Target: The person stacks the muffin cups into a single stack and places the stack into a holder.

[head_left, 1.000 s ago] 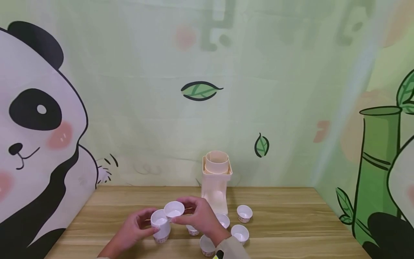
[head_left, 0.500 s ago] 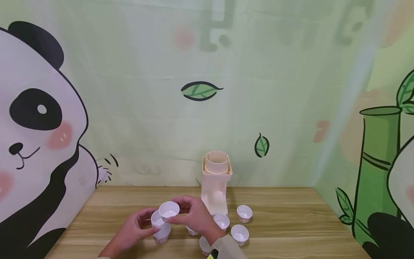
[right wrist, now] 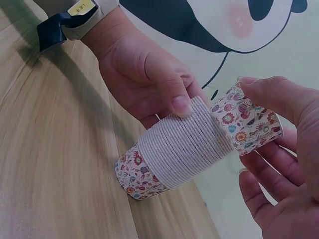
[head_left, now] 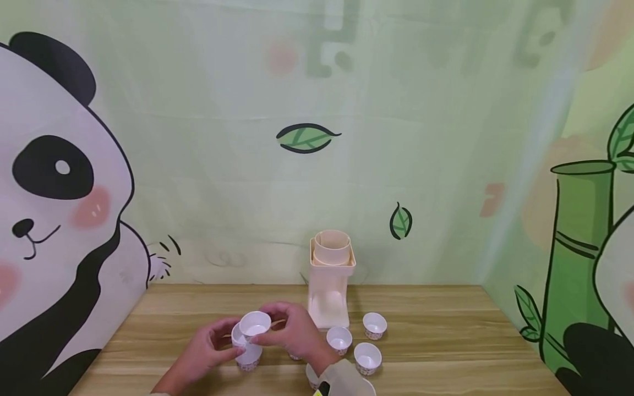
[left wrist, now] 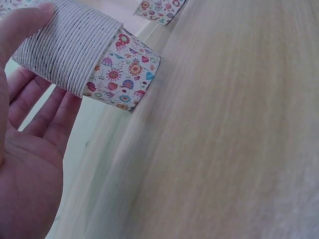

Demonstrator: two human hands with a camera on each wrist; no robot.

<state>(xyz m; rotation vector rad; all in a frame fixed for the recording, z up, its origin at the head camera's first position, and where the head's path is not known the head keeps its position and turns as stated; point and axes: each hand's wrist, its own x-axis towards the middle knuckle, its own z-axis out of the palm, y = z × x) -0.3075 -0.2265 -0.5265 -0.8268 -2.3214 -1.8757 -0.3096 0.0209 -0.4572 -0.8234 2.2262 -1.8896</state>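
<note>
My left hand [head_left: 205, 345] grips a tall nested stack of white paper cups [head_left: 249, 356], thumb on one side and fingers on the other. The stack's rims form ridges, and its lowest cup shows a colourful flower print in the left wrist view. Between thumb and fingers my right hand [head_left: 296, 333] pinches a single flower-printed paper cup [right wrist: 247, 119], mouth up. This cup is at the top end of the stack [right wrist: 184, 144], overlapping its opening in the head view. Whether its base is inside the top cup cannot be told.
Several loose cups stand mouth up on the wooden table [head_left: 446, 341], among them one cup [head_left: 339, 340], another cup [head_left: 374, 325] and a third cup [head_left: 367, 358]. My right forearm partly hides others. Behind them stands a pale pink holder [head_left: 328, 300] with a round tube [head_left: 332, 248] on top.
My right hand has brought its cup left and slightly down over the stack's mouth. The left hand stays almost still. Another cup's rim now shows beside the right sleeve.
</note>
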